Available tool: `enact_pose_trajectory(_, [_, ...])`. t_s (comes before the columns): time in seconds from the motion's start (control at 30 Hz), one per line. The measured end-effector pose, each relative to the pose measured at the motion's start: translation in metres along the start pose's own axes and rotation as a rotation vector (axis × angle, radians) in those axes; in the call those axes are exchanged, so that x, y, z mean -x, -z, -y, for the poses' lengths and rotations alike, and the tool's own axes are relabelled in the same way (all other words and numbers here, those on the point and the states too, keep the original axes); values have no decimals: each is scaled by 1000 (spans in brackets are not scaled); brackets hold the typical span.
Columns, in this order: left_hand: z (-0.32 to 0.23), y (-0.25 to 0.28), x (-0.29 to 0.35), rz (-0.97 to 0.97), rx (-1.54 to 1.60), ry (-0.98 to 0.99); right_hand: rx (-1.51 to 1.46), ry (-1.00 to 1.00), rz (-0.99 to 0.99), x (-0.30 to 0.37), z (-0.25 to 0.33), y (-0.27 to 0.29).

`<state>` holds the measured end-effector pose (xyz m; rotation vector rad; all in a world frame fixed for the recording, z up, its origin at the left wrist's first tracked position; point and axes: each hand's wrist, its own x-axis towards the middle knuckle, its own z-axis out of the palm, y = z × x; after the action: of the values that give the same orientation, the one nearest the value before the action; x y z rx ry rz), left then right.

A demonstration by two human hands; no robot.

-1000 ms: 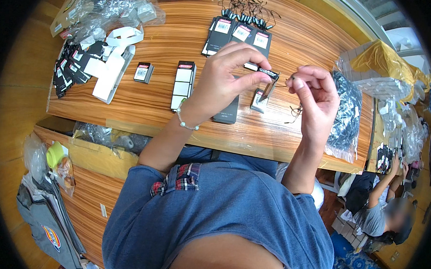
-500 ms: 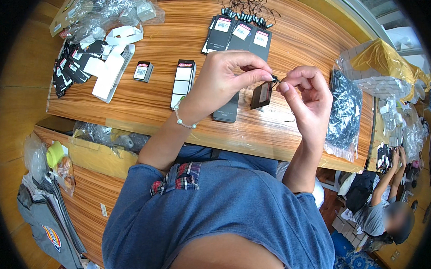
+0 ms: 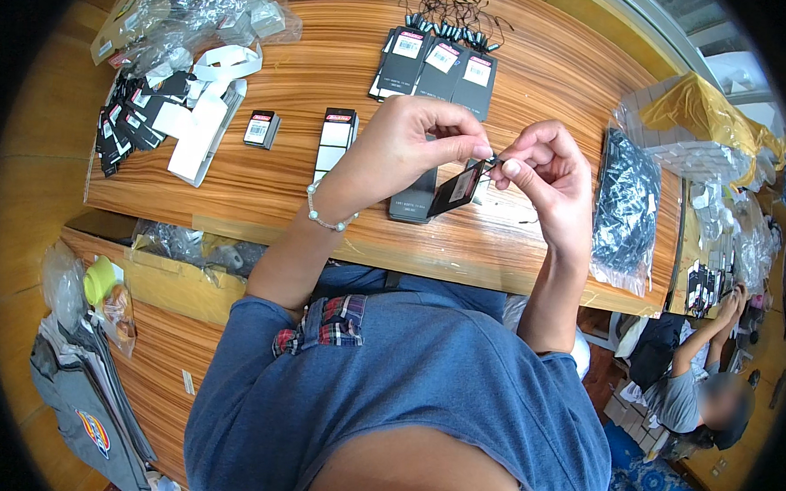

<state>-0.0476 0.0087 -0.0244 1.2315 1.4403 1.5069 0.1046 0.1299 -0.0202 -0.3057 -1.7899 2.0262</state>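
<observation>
Above the table, my left hand [image 3: 408, 150] pinches a thin black cord [image 3: 493, 160] at the top of a black hang tag [image 3: 455, 194]. The tag hangs tilted, its lower end toward the left, with a pale sticker on its face. Thumb and fingertips of my right hand [image 3: 555, 184] are closed on the cord just right of the tag. Below my left hand lies a stack of black tags [image 3: 409, 209], partly covered. Beside my left wrist stands a pile of white stickers on black backing [image 3: 334, 131]. A small block of stickered tags [image 3: 260, 129] sits farther left.
Tags with cords attached [image 3: 440, 61] lie in overlapping rows at the back. A bag of black cords [image 3: 627, 212] is at the right. Loose black tags [image 3: 135, 120], white card [image 3: 198, 136] and clear plastic bags [image 3: 236, 15] fill the left. Another person [image 3: 689, 394] works at far right.
The hang tag has swung left and tilted more between my hands. My right hand has shifted slightly left, closer to my left. The other person's hands have moved nearer their body.
</observation>
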Motion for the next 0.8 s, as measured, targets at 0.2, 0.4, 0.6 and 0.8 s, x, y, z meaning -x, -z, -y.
enact_pose_trajectory(0.2, [-2, 0, 0, 37, -19, 14, -18, -28, 51, -1, -11, 1])
enact_pose_trajectory(0.4, [-1, 2, -1, 58, -48, 0, -61, -34, 79, -2, -16, 2])
enact_pose_trajectory(0.6, [-2, 1, 0, 61, -64, 27, -85, -34, 60, 1, -20, 2])
enact_pose_trajectory(0.8, [0, 2, -3, 64, -24, -1, -88, -29, 69, -2, -12, 2])
